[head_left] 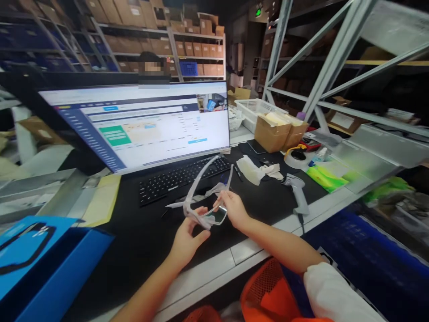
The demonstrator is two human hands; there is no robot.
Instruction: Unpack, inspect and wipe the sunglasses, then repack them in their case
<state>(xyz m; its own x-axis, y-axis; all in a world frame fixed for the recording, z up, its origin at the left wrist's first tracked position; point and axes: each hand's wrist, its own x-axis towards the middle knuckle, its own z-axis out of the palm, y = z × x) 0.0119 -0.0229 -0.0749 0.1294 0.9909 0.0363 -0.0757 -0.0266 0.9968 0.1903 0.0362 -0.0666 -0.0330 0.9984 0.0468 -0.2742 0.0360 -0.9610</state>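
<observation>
A pair of glasses [219, 216] with a pale frame is held over the black desk mat, its two arms pointing up and away from me. My left hand [189, 239] grips the frame at the left side, fingers curled around it. At the other side, the fingertips of my right hand [233, 208] pinch the frame beside the dark-looking lens. Behind the glasses, a black keyboard [167, 182] lies below the monitor. A thin pale strip on the mat is partly hidden by the glasses, and its kind is unclear.
A large monitor [150, 129] stands at the back. To the right are a barcode scanner [297, 192], crumpled white wrapping [250, 170], a tape roll [296, 156] and cardboard boxes [271, 134]. An open blue box [77, 259] sits at left. A person [152, 67] is behind the monitor.
</observation>
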